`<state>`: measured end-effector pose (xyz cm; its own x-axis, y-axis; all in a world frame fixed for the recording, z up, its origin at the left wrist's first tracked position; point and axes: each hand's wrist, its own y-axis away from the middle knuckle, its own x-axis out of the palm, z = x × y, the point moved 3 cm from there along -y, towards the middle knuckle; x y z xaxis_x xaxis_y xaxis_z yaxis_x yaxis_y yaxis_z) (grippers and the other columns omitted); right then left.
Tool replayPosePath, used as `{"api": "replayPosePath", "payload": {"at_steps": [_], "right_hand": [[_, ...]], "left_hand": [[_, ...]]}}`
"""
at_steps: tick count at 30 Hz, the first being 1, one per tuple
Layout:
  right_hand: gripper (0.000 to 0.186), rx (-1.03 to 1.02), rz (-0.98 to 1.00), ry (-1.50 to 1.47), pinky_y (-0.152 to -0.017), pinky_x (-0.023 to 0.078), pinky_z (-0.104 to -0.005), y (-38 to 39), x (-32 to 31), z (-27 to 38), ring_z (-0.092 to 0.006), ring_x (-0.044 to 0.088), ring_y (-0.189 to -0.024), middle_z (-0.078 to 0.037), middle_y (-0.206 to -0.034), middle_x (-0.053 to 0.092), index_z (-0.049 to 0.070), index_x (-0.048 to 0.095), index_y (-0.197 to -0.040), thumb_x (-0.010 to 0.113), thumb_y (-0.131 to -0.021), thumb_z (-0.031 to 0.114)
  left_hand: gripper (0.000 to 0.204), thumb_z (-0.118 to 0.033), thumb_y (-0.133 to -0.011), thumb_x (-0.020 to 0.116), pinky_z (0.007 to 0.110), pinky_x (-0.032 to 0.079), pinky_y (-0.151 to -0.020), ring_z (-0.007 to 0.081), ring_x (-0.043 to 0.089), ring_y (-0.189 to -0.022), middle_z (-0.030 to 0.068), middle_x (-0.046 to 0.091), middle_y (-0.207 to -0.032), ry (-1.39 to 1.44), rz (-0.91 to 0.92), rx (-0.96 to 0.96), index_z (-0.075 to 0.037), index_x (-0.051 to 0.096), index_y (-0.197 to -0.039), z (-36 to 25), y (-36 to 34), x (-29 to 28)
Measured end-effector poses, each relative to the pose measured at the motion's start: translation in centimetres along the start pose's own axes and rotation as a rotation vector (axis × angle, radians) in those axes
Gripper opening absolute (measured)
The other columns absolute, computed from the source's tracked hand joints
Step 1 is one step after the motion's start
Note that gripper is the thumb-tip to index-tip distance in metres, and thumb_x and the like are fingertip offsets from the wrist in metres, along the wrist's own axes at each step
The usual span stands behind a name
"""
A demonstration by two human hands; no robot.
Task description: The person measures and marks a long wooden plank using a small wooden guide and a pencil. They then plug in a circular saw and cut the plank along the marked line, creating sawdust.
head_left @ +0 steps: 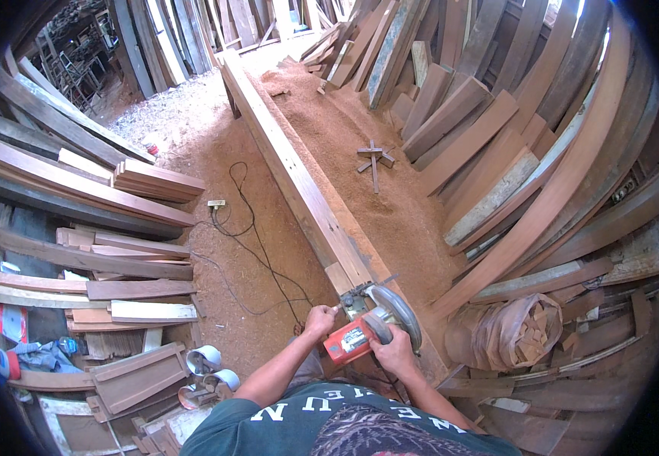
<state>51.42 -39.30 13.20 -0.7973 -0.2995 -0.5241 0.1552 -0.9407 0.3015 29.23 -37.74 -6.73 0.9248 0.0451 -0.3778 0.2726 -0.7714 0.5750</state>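
Note:
A circular saw with a red motor housing [347, 343] and a grey round blade guard [401, 310] sits at the near end of a long pale board [291, 167]. My right hand [395, 351] is wrapped round the saw's rear handle. My left hand [319, 321] is closed beside the front of the saw's base, left of the board's near end; what its fingers pinch there, if anything, is too small to make out. A short wood block [338, 278] lies against the board's left side, just ahead of the saw. The blade itself is hidden.
A black cable [257, 251] loops over the sawdust-covered floor to a pale socket block [216, 204]. Stacked planks [154, 182] line the left, leaning timbers [497, 144] the right. A sack of offcuts [508, 333] stands right of the saw; a crossed wooden piece [375, 158] lies farther off.

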Motion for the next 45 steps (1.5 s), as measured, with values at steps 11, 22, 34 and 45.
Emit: {"api": "replayPosePath", "payload": {"at_steps": [11,22,34,45], "right_hand": [[0.039,-0.009,-0.004,-0.022,-0.085,0.057,-0.0457,-1.5,0.7,-0.1,-0.0427,0.072,-0.098,-0.029,-0.099,0.073,-0.003,0.070,-0.109,0.077,-0.081,0.023],[0.039,0.008,0.001,-0.012,-0.086,0.057,-0.0465,-3.1,1.5,0.6,-0.0439,0.072,-0.099,-0.029,-0.098,0.073,-0.003,0.071,-0.110,0.077,-0.081,0.024],[0.037,0.015,-0.010,0.011,-0.083,0.057,-0.0482,-4.3,1.8,2.0,-0.0446,0.071,-0.096,-0.030,-0.096,0.072,0.000,0.071,-0.106,0.077,-0.081,0.025],[0.032,0.017,0.001,0.038,-0.080,0.057,-0.0422,-5.8,2.6,3.0,-0.0360,0.075,-0.090,-0.025,-0.091,0.074,-0.002,0.070,-0.105,0.076,-0.082,0.018]], "left_hand": [[0.041,-0.042,-0.098,0.067,0.043,0.052,-0.070,0.0221,0.069,-0.073,0.0138,0.073,-0.078,-0.024,0.006,-0.034,-0.002,0.075,-0.092,-0.9,-0.8,-1.2],[0.040,-0.039,-0.099,0.065,0.040,0.051,-0.064,0.0167,0.063,-0.066,0.0079,0.068,-0.072,0.058,0.003,-0.060,-0.001,0.074,-0.089,-1.8,-1.5,-2.5],[0.040,-0.037,-0.098,0.065,0.040,0.052,-0.070,0.0185,0.066,-0.072,0.0115,0.073,-0.078,0.010,-0.030,-0.032,-0.001,0.075,-0.086,-2.3,-2.7,-3.4],[0.040,-0.039,-0.097,0.066,0.040,0.052,-0.069,0.0185,0.067,-0.071,0.0113,0.073,-0.076,0.013,-0.045,0.019,-0.002,0.076,-0.086,-1.9,-4.8,-4.2]]}}
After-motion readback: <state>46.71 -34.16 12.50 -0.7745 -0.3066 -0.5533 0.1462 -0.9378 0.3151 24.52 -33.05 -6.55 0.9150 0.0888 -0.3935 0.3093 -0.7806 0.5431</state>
